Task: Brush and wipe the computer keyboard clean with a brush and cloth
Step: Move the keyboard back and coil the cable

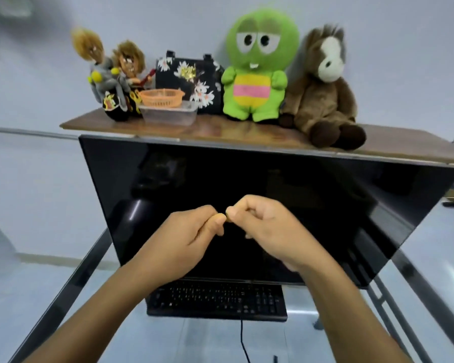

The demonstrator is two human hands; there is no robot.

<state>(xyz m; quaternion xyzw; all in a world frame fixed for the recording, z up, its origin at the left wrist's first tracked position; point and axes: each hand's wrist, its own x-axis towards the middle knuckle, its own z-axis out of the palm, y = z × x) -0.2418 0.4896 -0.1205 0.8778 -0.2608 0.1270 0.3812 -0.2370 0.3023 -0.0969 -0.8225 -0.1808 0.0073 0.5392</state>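
While left hand (pixel 192 233) and right hand (pixel 269 227) touch, grips curled narrow, the flat black keyboard (pixel 220 301) lies below.

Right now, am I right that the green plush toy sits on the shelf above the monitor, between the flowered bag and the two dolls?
Not quite. The head view shows the green plush toy on the shelf above the monitor, but between the flowered bag and the brown horse; the two dolls stand left of the bag.

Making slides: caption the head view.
Left hand and right hand, both curled, meet before the dark monitor, above the black keyboard; plush toys line the wooden shelf.
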